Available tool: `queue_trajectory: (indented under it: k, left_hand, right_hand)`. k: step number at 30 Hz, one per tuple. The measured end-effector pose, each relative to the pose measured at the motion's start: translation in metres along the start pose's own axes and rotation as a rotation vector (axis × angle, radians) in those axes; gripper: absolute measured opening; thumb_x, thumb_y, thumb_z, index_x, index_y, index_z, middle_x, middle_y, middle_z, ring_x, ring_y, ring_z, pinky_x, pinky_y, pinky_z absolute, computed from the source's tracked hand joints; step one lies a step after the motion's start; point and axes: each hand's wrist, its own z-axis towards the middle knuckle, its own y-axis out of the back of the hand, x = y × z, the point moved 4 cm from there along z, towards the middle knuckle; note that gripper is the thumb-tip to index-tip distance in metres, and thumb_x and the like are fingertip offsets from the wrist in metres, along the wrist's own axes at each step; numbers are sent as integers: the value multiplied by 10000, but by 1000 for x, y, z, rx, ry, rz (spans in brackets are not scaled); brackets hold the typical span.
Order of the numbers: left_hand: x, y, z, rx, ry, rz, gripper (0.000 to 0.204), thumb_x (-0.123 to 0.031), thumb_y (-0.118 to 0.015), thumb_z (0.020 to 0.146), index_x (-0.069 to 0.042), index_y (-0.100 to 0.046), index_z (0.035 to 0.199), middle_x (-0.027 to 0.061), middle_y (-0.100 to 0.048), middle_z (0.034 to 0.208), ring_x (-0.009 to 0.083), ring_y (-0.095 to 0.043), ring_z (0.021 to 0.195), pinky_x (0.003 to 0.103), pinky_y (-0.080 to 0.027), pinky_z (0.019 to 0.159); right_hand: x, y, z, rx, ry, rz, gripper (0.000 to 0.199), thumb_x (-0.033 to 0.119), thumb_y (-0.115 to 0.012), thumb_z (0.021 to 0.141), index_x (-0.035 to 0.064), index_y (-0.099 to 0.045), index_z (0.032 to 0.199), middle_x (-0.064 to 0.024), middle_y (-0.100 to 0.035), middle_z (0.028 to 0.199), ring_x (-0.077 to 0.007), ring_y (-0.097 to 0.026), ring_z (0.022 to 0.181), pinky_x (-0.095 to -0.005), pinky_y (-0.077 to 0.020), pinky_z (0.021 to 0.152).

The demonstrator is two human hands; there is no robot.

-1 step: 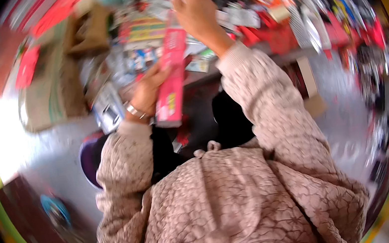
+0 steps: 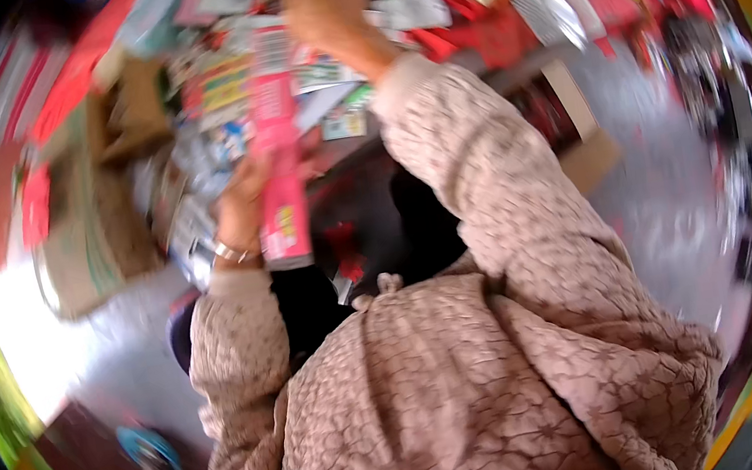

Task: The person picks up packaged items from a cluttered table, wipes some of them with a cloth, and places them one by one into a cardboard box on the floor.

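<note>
A long, slim pink box (image 2: 281, 166) stands nearly lengthwise in front of me, with a barcode patch at its far end. My left hand (image 2: 242, 201), a metal band at its wrist, is closed around the lower half of this box. Its fingertips show at the box's right side. Beyond the far end, my right hand (image 2: 325, 7) is bent with the fingers drawn together over the cluttered table. Blur hides whatever its fingertips hold. Below the right hand lie small printed cards (image 2: 345, 125).
Packets and red pieces (image 2: 483, 39) crowd the table. Left stand a large carton (image 2: 88, 259) and a smaller open brown carton (image 2: 134, 111). An open cardboard box (image 2: 590, 159) sits right, below the table edge. A blue round object (image 2: 149, 452) lies low at left.
The view has turned slightly, so the table shifts left. The pink box stands straighter and further left, still in my left hand. My right hand has also moved left in the picture.
</note>
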Motion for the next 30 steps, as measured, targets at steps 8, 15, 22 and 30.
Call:
queue_trajectory:
  k: [8,15,22,30]
  left_hand:
    - [-24,1,2,-15,-138,-13,463,-111,-401,897,41,-249,1307,175,-326,1330,292,-376,1204,274,-553,705]
    - [-43,-101,23,98,-146,219,482,-196,-438,901,40,-282,1291,247,-321,1305,437,-396,1145,260,-529,742]
    - [35,-170,82,324,324,737,421,-209,-482,886,35,-399,1219,207,-467,1195,278,-502,1073,295,-470,798]
    - [114,-220,109,438,564,610,482,-346,-383,910,17,-421,1224,153,-503,1192,221,-514,1063,302,-433,856]
  right_hand:
    - [47,57,-76,188,628,-59,126,188,-548,722,103,-617,785,-53,-570,818,-224,-609,722,-328,-477,516]
    - [13,130,-78,-134,598,-201,102,213,-541,735,127,-592,756,11,-526,723,-161,-542,763,-276,-455,512]
    - [-94,215,-155,26,350,57,123,219,-579,751,153,-605,852,-16,-548,780,-205,-538,759,-309,-438,600]
    - [-224,246,-271,-110,-537,250,110,45,-562,762,9,-610,854,-131,-601,754,-305,-577,655,-315,-467,604]
